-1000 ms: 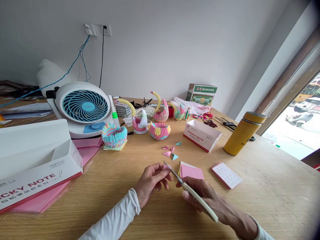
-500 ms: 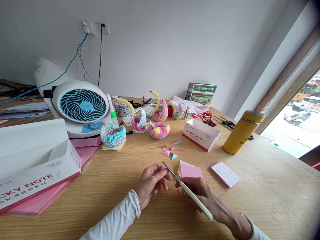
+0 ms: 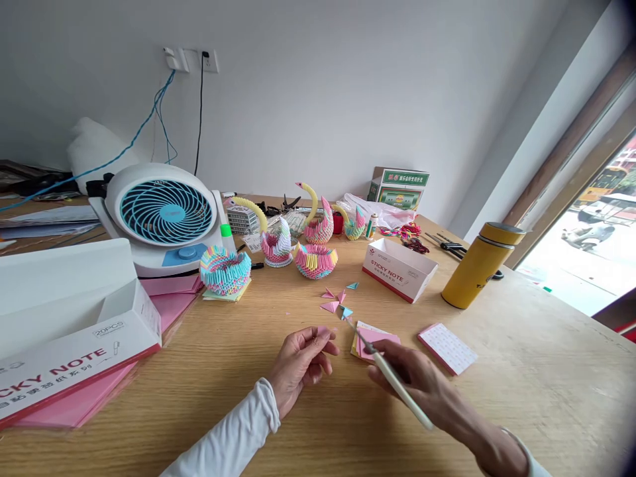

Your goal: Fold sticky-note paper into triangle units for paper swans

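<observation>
Lower centre of frame: left hand (image 3: pixel 301 361), white sleeve, palm facing right, fingers curled, thumb and forefinger pinching a small pink paper piece (image 3: pixel 324 330) at the fingertips.

Right of it: right hand (image 3: pixel 415 377) enters from lower right, clenched round the scissors (image 3: pixel 385 368) handle. Blades shut, pointing up-left, tip just right of and above the paper piece, not touching it. Blades cross over the pink note pad (image 3: pixel 375 336), which lies flat on the table (image 3: pixel 521 397) between scissors tip and right hand knuckles. Folded triangles (image 3: pixel 338 301) lie just beyond the tip.
</observation>
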Available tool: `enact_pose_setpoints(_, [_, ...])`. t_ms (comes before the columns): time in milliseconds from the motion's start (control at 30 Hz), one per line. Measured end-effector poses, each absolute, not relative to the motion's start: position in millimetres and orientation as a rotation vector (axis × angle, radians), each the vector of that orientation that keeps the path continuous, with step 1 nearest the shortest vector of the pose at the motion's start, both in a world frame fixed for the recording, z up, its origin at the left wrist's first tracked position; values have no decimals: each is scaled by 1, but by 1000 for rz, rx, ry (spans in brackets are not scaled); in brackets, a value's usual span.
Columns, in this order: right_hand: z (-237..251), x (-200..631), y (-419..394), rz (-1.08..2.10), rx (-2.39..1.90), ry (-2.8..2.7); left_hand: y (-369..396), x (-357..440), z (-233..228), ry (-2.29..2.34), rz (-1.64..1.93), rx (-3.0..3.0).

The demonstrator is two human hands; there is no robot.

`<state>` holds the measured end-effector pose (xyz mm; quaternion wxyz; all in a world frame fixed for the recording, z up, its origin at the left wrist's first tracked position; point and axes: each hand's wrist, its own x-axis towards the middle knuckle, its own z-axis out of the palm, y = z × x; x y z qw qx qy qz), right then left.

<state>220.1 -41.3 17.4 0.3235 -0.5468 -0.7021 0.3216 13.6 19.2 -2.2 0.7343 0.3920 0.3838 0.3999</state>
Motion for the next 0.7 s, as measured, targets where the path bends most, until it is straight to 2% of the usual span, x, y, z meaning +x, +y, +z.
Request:
enact_pose_setpoints(167, [17,289,-38,148,-1722,-1920,19,11,-2,807,909,873])
enact_pose_setpoints(367, [-6,359,-34,-192,-1858,-2002,19,11,-1,789,924,910])
enact_pose_setpoints(500, [-20,376,-31,-293,-1897,-2085,19,11,-1,794,935,903])
enact_pose_setpoints(700, [16,335,-31,-472,-2000,-2159,19,11,-1,781,924,938])
